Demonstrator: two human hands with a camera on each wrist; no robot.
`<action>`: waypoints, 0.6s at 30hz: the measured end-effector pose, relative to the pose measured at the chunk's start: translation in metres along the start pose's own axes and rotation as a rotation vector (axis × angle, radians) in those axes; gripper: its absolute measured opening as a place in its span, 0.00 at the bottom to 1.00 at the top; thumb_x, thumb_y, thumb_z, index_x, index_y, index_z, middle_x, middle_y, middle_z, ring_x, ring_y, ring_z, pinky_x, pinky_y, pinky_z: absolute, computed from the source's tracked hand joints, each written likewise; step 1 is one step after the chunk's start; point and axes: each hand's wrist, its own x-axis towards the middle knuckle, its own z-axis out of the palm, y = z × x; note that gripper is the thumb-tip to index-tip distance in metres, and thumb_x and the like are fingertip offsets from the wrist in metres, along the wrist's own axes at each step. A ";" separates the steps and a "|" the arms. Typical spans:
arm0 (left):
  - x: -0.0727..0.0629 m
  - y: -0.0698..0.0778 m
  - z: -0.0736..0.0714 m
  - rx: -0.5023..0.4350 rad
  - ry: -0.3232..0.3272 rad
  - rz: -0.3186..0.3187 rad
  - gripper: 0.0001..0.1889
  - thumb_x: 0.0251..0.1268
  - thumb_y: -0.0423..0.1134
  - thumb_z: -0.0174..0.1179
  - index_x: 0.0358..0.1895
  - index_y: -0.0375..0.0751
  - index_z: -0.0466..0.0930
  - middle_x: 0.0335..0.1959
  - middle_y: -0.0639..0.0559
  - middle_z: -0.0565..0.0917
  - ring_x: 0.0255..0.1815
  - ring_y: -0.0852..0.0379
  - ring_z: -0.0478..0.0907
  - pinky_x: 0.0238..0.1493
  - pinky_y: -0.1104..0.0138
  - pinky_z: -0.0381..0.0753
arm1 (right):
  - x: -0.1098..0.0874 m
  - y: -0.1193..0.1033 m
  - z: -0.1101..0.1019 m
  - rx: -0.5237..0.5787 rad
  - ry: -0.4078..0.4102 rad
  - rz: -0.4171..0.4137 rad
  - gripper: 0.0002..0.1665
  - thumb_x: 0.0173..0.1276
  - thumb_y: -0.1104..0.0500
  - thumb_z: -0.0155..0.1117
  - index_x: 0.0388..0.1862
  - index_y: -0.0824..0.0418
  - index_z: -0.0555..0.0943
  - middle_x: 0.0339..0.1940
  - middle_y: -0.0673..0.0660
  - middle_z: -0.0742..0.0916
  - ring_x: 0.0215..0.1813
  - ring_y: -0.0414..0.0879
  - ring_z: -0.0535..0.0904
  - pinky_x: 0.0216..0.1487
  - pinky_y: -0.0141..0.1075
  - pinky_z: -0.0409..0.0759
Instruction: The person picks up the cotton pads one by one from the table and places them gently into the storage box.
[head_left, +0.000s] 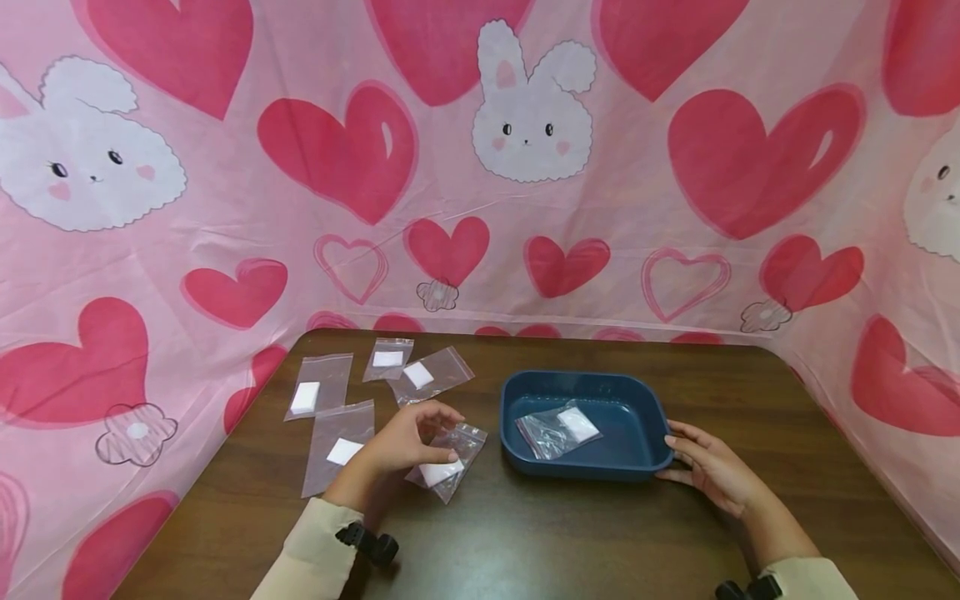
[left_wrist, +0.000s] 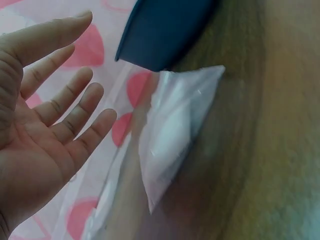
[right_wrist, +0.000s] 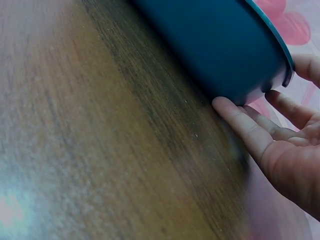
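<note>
My left hand point(head_left: 417, 437) hovers over a small clear zip bag point(head_left: 467, 444) with a white piece inside. In the left wrist view its fingers point(left_wrist: 75, 117) are spread and apart from the bag point(left_wrist: 170, 127). To the right stands a blue rectangular tray point(head_left: 588, 473), holding another zip bag point(head_left: 551, 435) with a white piece. My right hand point(head_left: 708, 467) touches the tray's right end, its fingertips against the outer wall. In the right wrist view the fairly straight fingers point(right_wrist: 245, 125) meet the tray's lower corner and rim.
Several more zip bags with white pieces lie on the left of the brown wooden table point(head_left: 510, 542): one at far left point(head_left: 330, 375), one nearer point(head_left: 318, 454), and a pair point(head_left: 450, 367) at the back. A pink heart-and-rabbit cloth point(head_left: 525, 217) hangs behind.
</note>
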 end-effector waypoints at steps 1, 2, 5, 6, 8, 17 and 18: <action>-0.001 -0.001 -0.001 0.010 -0.007 -0.001 0.25 0.50 0.30 0.74 0.53 0.29 0.78 0.49 0.30 0.79 0.48 0.31 0.75 0.52 0.41 0.75 | 0.000 0.000 0.000 0.000 -0.001 -0.001 0.23 0.79 0.58 0.48 0.69 0.62 0.65 0.55 0.48 0.79 0.54 0.43 0.80 0.53 0.50 0.80; -0.002 -0.003 -0.001 0.016 -0.012 -0.002 0.25 0.50 0.31 0.74 0.53 0.28 0.77 0.49 0.31 0.80 0.48 0.31 0.75 0.52 0.41 0.75 | 0.000 0.000 -0.001 -0.001 -0.005 -0.001 0.23 0.79 0.58 0.48 0.69 0.62 0.65 0.55 0.47 0.79 0.55 0.43 0.79 0.53 0.50 0.80; -0.004 -0.008 -0.003 0.042 -0.033 0.001 0.26 0.50 0.32 0.74 0.53 0.27 0.77 0.49 0.32 0.80 0.49 0.33 0.77 0.52 0.44 0.77 | 0.001 0.001 -0.001 -0.005 -0.006 -0.002 0.24 0.79 0.57 0.48 0.70 0.64 0.64 0.55 0.47 0.79 0.55 0.42 0.79 0.53 0.50 0.80; -0.005 -0.011 -0.003 0.047 -0.044 0.012 0.26 0.50 0.32 0.74 0.53 0.26 0.76 0.50 0.31 0.80 0.49 0.33 0.77 0.53 0.45 0.77 | 0.001 0.001 -0.001 -0.007 -0.006 -0.002 0.25 0.79 0.57 0.48 0.70 0.65 0.63 0.56 0.47 0.79 0.55 0.42 0.79 0.53 0.50 0.79; -0.007 -0.014 -0.004 0.038 -0.058 0.014 0.27 0.51 0.32 0.74 0.53 0.24 0.76 0.52 0.31 0.80 0.51 0.33 0.78 0.54 0.46 0.77 | 0.001 0.001 -0.001 -0.010 -0.004 -0.001 0.27 0.79 0.57 0.48 0.71 0.68 0.61 0.56 0.47 0.79 0.55 0.42 0.79 0.53 0.50 0.79; -0.009 -0.019 -0.006 0.080 -0.047 -0.080 0.26 0.46 0.27 0.75 0.53 0.28 0.79 0.49 0.35 0.81 0.47 0.38 0.78 0.51 0.49 0.79 | 0.001 0.001 -0.001 0.006 -0.011 -0.006 0.23 0.79 0.58 0.48 0.69 0.65 0.65 0.55 0.47 0.79 0.55 0.42 0.80 0.53 0.50 0.80; -0.009 -0.020 -0.006 0.093 -0.050 -0.089 0.27 0.45 0.26 0.75 0.53 0.29 0.79 0.48 0.36 0.81 0.46 0.39 0.78 0.51 0.50 0.79 | 0.001 0.001 -0.001 0.008 -0.013 -0.007 0.23 0.79 0.58 0.48 0.69 0.64 0.65 0.55 0.47 0.79 0.55 0.42 0.80 0.53 0.50 0.80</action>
